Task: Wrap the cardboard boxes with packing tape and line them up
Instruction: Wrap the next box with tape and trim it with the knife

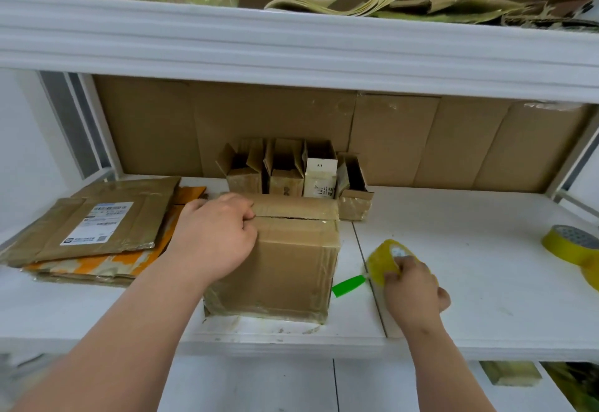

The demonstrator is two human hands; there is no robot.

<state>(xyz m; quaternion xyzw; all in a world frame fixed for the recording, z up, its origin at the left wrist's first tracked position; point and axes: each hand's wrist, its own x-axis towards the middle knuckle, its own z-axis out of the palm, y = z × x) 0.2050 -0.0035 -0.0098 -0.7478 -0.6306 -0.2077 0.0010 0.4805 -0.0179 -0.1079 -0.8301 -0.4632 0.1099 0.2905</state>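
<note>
nearest the lens, two bare forearms reach in from the bottom of the frame over a white shelf (453,282). the right hand (413,295), lower right of centre, has its grip clamped on a roll of yellowish packing tape (387,261), fingers curled over the roll's edge as it sits on the shelf. a green tab (348,285) sticks out from the roll toward the box beside it. the left hand (215,236), centre left, has its fingers curled over the top left edge of a cardboard box (291,265), the fingertips at the slit where the top flaps meet. the box stands in the middle of the frame on the shelf, shiny with tape along its edges.

to the left lies a stack of flattened cartons (97,233), the top one bearing a white shipping label. at the far right edge sits a second yellow tape roll (570,244).

behind the box, a row of small open cartons (291,171) stands against the brown cardboard backing (421,139). an upper shelf (291,45) crosses the top of the frame, loaded with cardboard and paper.
</note>
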